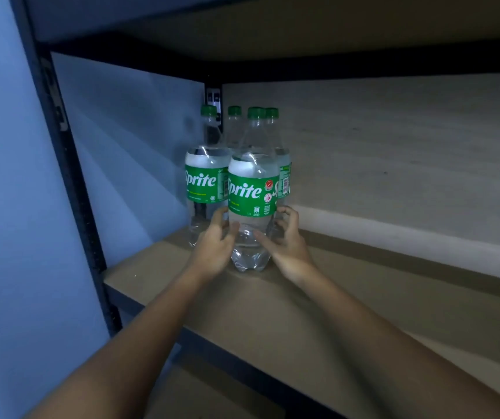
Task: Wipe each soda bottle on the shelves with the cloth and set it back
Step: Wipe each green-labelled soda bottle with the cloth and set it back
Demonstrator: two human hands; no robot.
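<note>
- Left hand (216,241) and right hand (288,237): fingers curled round the lower body of the front Sprite bottle (252,189), one each side, prob. to steady it upright.
- Bottle stands on the shelf board (318,300), near the front edge, 3 more bottles (204,176) packed close behind.
- All capped, clear soda inside.
- No cloth visible.

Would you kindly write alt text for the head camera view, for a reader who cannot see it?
Two bare hands, left hand and right hand, curl around the lower body of the front Sprite bottle standing on a brown shelf. Three more Sprite bottles stand close behind it, in the shelf's back left corner.
</note>
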